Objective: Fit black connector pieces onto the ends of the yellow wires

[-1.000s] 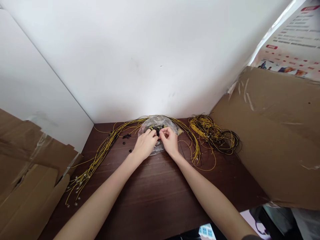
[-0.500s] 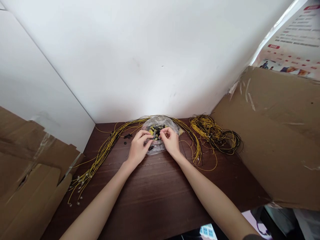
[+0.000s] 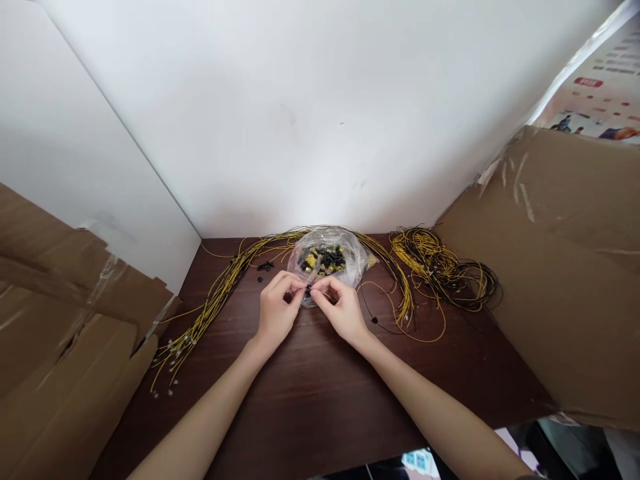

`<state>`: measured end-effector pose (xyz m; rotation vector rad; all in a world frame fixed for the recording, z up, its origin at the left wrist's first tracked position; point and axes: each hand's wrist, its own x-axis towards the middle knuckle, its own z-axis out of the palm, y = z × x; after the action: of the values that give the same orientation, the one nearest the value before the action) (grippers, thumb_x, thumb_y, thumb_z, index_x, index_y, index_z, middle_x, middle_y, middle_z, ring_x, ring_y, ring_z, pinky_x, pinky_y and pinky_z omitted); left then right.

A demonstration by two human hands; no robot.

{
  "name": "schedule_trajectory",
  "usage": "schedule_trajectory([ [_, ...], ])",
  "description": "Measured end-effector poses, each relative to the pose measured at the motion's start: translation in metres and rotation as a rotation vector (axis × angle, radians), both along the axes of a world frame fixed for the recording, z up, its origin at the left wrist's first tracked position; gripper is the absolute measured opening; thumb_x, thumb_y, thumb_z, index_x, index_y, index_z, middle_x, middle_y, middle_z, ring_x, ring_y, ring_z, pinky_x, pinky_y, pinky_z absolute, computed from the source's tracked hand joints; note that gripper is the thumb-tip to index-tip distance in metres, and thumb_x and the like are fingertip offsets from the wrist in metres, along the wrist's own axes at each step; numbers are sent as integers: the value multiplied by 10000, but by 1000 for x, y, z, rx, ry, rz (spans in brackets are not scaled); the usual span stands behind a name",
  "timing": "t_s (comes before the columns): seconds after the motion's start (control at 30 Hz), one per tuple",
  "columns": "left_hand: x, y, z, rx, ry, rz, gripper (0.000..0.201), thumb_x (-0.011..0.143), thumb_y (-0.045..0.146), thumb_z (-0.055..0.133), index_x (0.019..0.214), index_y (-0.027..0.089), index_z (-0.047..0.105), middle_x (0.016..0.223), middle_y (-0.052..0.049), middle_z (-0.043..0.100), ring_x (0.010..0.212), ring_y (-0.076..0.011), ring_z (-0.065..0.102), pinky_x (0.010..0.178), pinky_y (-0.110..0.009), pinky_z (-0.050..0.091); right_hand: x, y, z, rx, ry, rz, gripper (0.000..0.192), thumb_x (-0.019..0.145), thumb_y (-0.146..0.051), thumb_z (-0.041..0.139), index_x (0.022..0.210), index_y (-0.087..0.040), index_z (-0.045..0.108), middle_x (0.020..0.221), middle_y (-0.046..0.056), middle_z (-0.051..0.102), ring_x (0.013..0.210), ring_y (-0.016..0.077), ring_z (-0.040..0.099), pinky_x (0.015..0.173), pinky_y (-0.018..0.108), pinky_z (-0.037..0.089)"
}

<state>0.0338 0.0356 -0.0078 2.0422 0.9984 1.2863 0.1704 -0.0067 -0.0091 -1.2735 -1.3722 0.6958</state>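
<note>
My left hand and my right hand meet fingertip to fingertip just in front of a clear plastic bag. Between the pinched fingers sits a small black part, too small to name more exactly. Both hands are closed on it, thumb against forefinger. Behind them the bag lies spread on the table and holds many small black and yellow pieces. A few loose black pieces rest on the wood left of the bag.
Yellow and black wires arc behind the bag, with white connectors at their left ends. A tangled wire coil lies at the right. Cardboard flanks the dark table, and a white wall stands behind.
Both hands have drawn back from over the bag's contents and come together in front of it, with a small black part between the fingertips. The view has shifted slightly.
</note>
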Motion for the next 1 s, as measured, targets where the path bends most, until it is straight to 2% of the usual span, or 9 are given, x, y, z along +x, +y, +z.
schedule_trajectory([
  [0.2,3,-1,-2,-73,-90,-52,75,768,125,574,740,157,636,801,-39,625,786,-143,601,710,-255,481,-3,4,-12,-50,192,9,108,777,-291,589,806,-189,608,762,21,652,688,157,607,663,283,491],
  [0.37,5,0,-6,-356,-314,-189,97,768,191,609,834,145,662,912,-71,682,881,-174,643,819,-313,513,-1,6,-10,-101,348,66,121,741,-295,630,779,-183,608,692,3,630,625,136,593,581,250,477],
  [0.47,6,1,-6,-453,-385,-185,118,743,201,642,834,132,671,906,-74,695,866,-177,652,840,-320,510,0,7,-9,-155,385,56,154,716,-316,649,758,-173,608,681,-1,618,591,122,572,537,232,452],
  [0.67,7,2,-4,-508,-446,-153,169,713,241,679,838,129,666,915,-84,704,874,-194,656,865,-341,498,5,9,-7,-228,385,39,187,686,-324,673,713,-154,601,618,-18,584,517,88,504,507,216,404],
  [1.0,8,0,-3,-503,-448,-143,135,716,217,671,815,125,661,909,-85,704,866,-190,658,863,-345,504,5,9,-10,-217,351,37,181,685,-327,675,695,-157,613,625,-6,593,537,105,508,538,235,421],
])
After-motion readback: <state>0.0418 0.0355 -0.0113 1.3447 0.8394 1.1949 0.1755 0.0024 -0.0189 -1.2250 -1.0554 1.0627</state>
